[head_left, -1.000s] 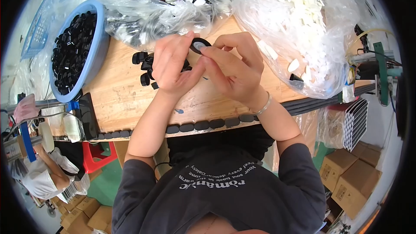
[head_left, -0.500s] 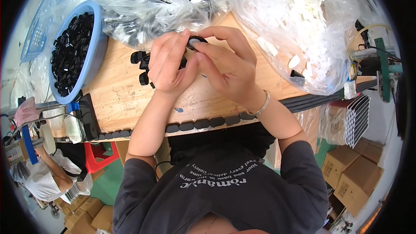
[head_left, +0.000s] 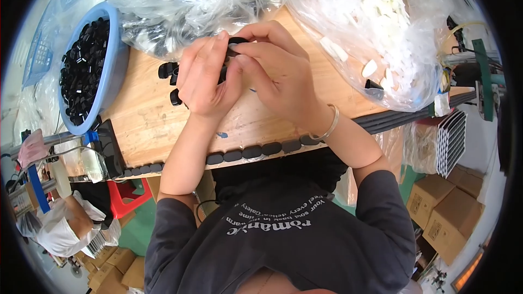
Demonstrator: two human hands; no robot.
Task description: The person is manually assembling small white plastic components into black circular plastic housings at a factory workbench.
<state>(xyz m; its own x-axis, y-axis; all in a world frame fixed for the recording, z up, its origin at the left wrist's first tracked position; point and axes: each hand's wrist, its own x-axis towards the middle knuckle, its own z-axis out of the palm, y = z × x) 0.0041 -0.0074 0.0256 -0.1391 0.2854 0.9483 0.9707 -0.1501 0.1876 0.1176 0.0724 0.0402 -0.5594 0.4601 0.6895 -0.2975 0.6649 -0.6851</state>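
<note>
Above the wooden table, both hands meet at a small black plastic piece (head_left: 237, 40), rounded in shape and mostly covered by fingers. My right hand (head_left: 283, 68) pinches it between thumb and fingers. My left hand (head_left: 204, 79) steadies its left side with the fingertips. Another black part shows between the left fingers and thumb, but whether it is gripped or lies behind them I cannot tell. Several loose black pieces (head_left: 175, 97) lie on the table just left of my left hand.
A blue basin (head_left: 115, 57) of black pieces stands at the left. Behind the hands, a clear plastic bag (head_left: 163, 19) holds black and white pieces. At the right, another bag (head_left: 406, 95) holds white pieces (head_left: 376, 0). Dark padding (head_left: 252, 152) lines the table's front edge. A person (head_left: 65, 223) sits far left.
The pale insert visible in the black piece is now mostly hidden by my right fingers. Both hands have shifted slightly left in the picture, and the whole view has moved a little.
</note>
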